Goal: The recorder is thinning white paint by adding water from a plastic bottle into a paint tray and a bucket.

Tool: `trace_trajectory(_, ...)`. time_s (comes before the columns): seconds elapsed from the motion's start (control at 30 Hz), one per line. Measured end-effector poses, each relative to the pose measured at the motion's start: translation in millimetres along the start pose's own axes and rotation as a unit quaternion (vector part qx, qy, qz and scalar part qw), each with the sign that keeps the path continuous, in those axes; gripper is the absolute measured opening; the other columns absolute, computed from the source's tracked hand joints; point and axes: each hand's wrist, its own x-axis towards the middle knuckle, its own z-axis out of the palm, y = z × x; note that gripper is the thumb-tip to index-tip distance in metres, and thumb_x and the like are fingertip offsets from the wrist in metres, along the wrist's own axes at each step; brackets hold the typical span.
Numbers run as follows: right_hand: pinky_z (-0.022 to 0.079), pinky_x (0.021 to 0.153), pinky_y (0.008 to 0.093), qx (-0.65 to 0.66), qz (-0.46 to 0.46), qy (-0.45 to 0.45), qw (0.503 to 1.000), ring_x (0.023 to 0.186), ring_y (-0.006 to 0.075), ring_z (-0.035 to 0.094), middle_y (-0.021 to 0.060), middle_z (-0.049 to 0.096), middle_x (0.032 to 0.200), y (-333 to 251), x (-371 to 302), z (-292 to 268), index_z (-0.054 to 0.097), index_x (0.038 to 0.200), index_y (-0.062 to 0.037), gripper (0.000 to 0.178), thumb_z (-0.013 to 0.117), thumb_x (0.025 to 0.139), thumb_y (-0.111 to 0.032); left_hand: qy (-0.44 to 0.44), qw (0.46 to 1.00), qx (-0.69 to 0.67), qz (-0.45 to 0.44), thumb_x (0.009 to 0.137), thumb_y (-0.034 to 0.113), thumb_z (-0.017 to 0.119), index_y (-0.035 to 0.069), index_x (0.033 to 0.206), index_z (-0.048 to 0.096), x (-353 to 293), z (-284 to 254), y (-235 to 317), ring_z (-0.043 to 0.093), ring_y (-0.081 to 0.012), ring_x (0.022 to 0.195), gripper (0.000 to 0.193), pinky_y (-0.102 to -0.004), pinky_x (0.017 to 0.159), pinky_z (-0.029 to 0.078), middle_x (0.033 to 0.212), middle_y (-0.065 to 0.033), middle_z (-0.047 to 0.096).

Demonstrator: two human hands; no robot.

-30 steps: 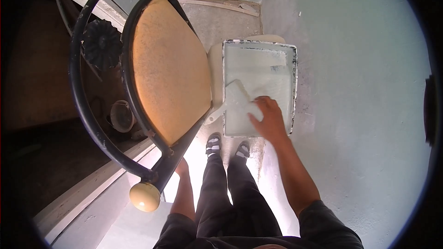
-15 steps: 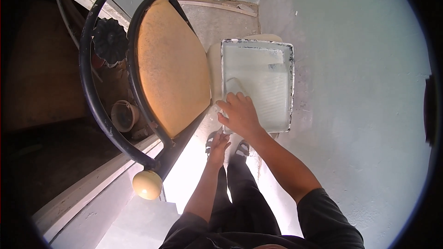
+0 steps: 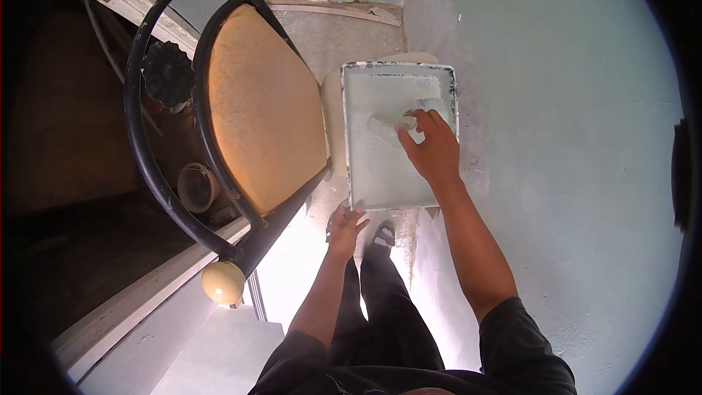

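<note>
A wide pale-green paint tray [image 3: 401, 208] with a chipped, paint-spattered rim lies in front of me, with pale wet paint and a ridged slope inside. Over its inner face, my right hand [image 3: 437, 145] pinches the right end of a short, pale, paint-coated cylinder [image 3: 385, 126]. Its exact kind is hard to make out. Below the tray's near left corner is my left hand [image 3: 346, 232], fingers apart, with the fingertips at the rim.
A chair [image 3: 267, 102] with a tan pad and black metal frame stands close on the left. Beneath the tray shows a cream round seat [image 3: 335, 110]. A pale-green wall [image 3: 563, 139] rises along the right. Beyond the chair, a bucket [image 3: 197, 187] sits in a dark space.
My right hand has moved from the tray's left edge up and right, over its middle, and the pale cylinder now shows in its fingers. My left hand stays near the same corner.
</note>
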Motion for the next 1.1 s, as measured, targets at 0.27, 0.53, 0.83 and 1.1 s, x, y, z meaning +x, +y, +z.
trace_trajectory(0.27, 0.048, 0.059, 0.0311, 0.123, 0.035, 0.036, 0.991, 0.064, 0.022, 0.06, 0.0065, 0.065, 0.082, 12, -3, -31, 0.069, 0.096, -0.0075, 0.014, 0.073, 0.085, -0.016, -0.035, 0.999, -0.03, 0.003, 0.099, 0.009, 0.052, 0.004, 0.127, 0.052, -10, 22, 20, 0.057, -0.0202, 0.113, 0.028, -0.043, 0.099, 0.052, 0.122, -0.0079, 0.058)
trace_trajectory(0.53, 0.043, 0.055, 0.0249, 0.16, 0.102, 0.111, 0.975, 0.059, 0.0111, 0.052, 0.0056, 0.068, 0.088, 36, -29, -79, 0.069, 0.102, -0.0041, 0.016, 0.071, 0.088, -0.011, -0.042, 0.995, -0.085, -0.004, 0.098, 0.004, 0.043, 0.003, 0.135, 0.043, -26, 38, 40, 0.058, -0.0287, 0.118, 0.037, -0.0521, 0.099, 0.053, 0.13, -0.0122, 0.055)
trace_trajectory(0.83, 0.042, 0.056, 0.02, 0.163, 0.122, 0.107, 0.973, 0.063, 0.0044, 0.051, 0.0003, 0.063, 0.078, 37, -56, -109, 0.068, 0.106, -0.0031, 0.015, 0.067, 0.093, -0.012, -0.03, 0.997, -0.076, -0.001, 0.099, 0.002, 0.037, 0.009, 0.137, 0.042, -55, 56, 61, 0.065, -0.0279, 0.106, 0.039, -0.0539, 0.091, 0.058, 0.124, -0.0123, 0.059)
trace_trajectory(1.1, 0.044, 0.053, 0.0243, 0.189, 0.151, 0.082, 0.967, 0.057, 0.0099, 0.054, 0.0079, 0.066, 0.087, 26, -77, -130, 0.068, 0.106, -0.0016, 0.018, 0.069, 0.09, -0.009, -0.01, 0.998, -0.048, 0.026, 0.098, 0.003, 0.032, 0.011, 0.146, 0.035, -85, 58, 72, 0.064, -0.0302, 0.111, 0.049, -0.0476, 0.089, 0.06, 0.131, -0.0163, 0.056)
